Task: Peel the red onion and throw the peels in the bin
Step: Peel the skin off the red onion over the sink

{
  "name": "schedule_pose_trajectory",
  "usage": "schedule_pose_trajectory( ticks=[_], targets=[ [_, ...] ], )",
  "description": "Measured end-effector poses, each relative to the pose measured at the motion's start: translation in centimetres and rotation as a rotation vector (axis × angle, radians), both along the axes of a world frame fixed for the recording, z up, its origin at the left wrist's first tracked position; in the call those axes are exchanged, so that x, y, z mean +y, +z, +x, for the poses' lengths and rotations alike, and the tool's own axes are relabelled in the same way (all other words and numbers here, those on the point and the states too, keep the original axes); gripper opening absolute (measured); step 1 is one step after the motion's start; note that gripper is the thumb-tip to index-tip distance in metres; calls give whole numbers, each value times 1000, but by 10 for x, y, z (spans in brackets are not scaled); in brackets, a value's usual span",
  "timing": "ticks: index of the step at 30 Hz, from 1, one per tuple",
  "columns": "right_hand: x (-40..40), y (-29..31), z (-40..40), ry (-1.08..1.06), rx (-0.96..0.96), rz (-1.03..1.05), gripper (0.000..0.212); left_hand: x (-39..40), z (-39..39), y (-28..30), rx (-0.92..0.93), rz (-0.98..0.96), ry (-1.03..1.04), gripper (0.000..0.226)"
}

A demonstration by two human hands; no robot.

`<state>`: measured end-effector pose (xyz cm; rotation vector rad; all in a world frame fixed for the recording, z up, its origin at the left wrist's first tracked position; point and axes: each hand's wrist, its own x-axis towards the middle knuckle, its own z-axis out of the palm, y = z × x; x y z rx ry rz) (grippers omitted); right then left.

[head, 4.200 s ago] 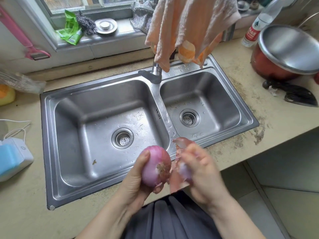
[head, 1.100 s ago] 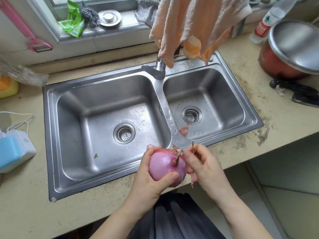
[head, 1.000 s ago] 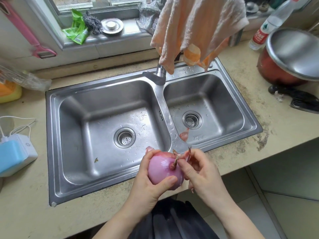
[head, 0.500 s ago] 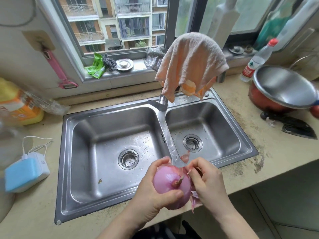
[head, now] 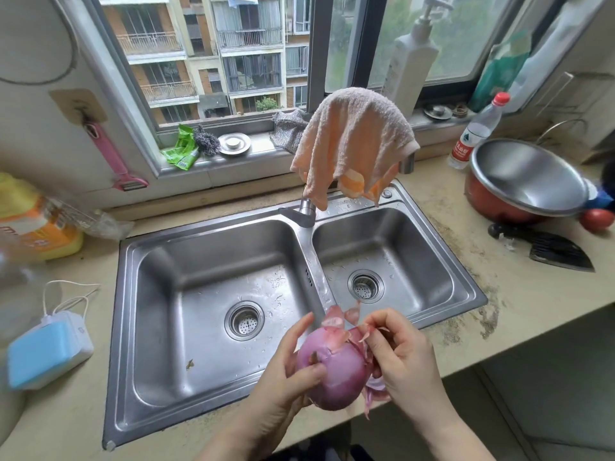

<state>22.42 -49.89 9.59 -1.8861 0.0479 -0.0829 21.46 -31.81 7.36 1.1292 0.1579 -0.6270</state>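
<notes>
Hiding behind onion [head: 334, 372]: right fingers [head: 374, 331].

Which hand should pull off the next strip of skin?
Right. The right hand already pinches loose peel at the top of the red onion, while the left hand cradles it.

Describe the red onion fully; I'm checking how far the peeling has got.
The red onion is round, glossy and purple-pink, held over the sink's front rim. The left hand grips its side; the right hand pinches a thin papery peel lifted at the top. More loose peel hangs below.
</notes>
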Motion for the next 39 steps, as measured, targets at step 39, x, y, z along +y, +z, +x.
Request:
schedule_pose_trajectory(
  ticks=[39],
  targets=[
    [-16, 17, 8, 385, -315, -306, 10, -18, 13, -1, -110, 212, 13, 105]
  ],
)
